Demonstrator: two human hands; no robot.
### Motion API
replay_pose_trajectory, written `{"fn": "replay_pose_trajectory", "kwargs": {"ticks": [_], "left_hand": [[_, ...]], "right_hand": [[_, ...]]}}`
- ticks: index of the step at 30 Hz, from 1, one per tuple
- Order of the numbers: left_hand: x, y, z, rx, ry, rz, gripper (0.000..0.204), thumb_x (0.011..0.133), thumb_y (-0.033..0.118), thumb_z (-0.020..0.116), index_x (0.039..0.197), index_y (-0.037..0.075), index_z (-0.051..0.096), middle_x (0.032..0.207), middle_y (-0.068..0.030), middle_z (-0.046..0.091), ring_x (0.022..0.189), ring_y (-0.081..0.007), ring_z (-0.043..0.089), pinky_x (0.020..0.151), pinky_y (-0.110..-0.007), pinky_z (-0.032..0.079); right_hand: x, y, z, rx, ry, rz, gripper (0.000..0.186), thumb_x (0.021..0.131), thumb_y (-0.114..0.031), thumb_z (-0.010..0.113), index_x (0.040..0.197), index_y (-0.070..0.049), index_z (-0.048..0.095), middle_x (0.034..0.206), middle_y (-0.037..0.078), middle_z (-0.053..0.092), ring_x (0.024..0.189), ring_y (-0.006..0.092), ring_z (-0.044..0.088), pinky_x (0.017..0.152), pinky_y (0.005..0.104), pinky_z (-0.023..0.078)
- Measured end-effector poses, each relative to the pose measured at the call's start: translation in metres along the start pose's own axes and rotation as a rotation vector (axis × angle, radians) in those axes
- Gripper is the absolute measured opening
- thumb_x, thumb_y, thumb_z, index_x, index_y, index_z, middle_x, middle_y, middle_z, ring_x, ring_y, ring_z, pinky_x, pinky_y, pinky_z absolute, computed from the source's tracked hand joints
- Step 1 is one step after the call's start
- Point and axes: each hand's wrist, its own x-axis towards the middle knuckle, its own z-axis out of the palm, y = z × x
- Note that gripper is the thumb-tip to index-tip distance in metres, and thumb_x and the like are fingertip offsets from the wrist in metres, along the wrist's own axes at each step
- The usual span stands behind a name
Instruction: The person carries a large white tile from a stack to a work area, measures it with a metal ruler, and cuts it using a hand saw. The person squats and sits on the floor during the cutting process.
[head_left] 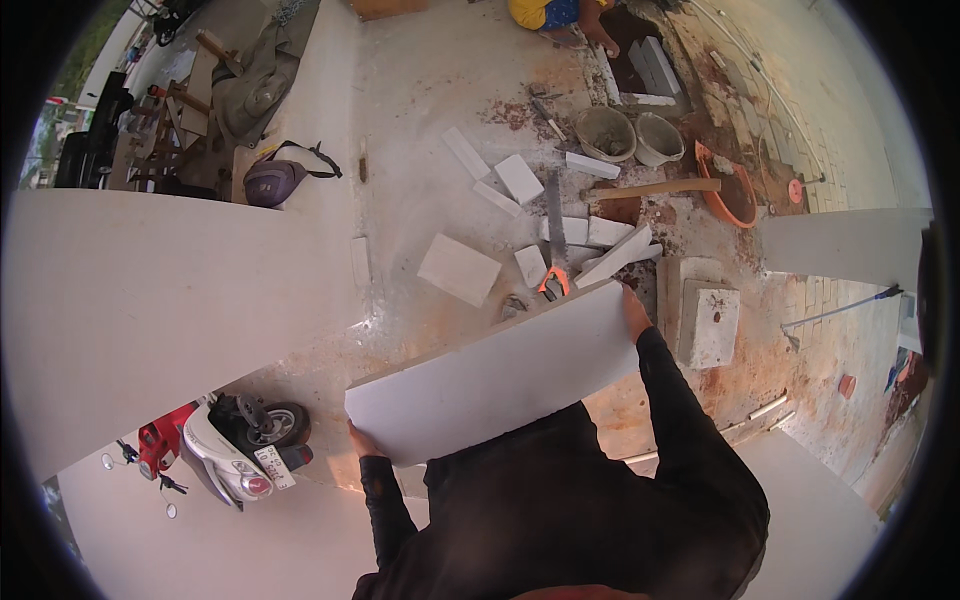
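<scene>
A long pale grey-white block (495, 375) is held across the front of my body, tilted up toward the right. My left hand (363, 440) grips its lower left end, and my right hand (634, 312) grips its upper right end. Most of the fingers of both hands are hidden behind the block. Just beyond the block, a handsaw (556, 215) with an orange handle lies among cut block pieces. One loose squarish block (459, 269) lies flat on the floor to the left of the saw.
Two mortar buckets (605, 134) stand beyond the saw, near an orange basin (728, 190) and a wooden handle (655, 188). A person (560, 15) crouches by a floor pit (640, 65). Stacked blocks (712, 325) sit at right; a scooter (225, 445) stands at lower left.
</scene>
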Motion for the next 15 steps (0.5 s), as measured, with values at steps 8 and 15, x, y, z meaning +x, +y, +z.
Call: {"fn": "replay_pose_trajectory", "kwargs": {"ticks": [8,15], "left_hand": [[0.135,0.016,0.066,0.113,-0.261,-0.228,0.045,0.097,0.037,0.033,0.119,0.005,0.056,0.106,-0.0105,0.063,0.096,-0.0237,0.062,0.083,-0.037,0.050],[0.337,-0.092,0.098,0.252,-0.316,-0.252,0.039,0.097,0.030,0.036,0.110,0.002,0.059,0.101,-0.0103,0.064,0.086,-0.0217,0.064,0.075,-0.034,0.053]], "right_hand": [[-0.036,0.014,0.025,0.136,0.267,0.429,0.068,0.096,-0.053,0.029,0.144,-0.006,0.035,0.143,0.014,0.042,0.129,0.0253,0.041,0.107,0.0348,0.031],[0.044,0.116,0.093,0.288,0.346,0.535,0.068,0.096,-0.053,0.028,0.143,-0.004,0.036,0.140,0.012,0.044,0.128,0.0252,0.041,0.108,0.0357,0.030]]}}
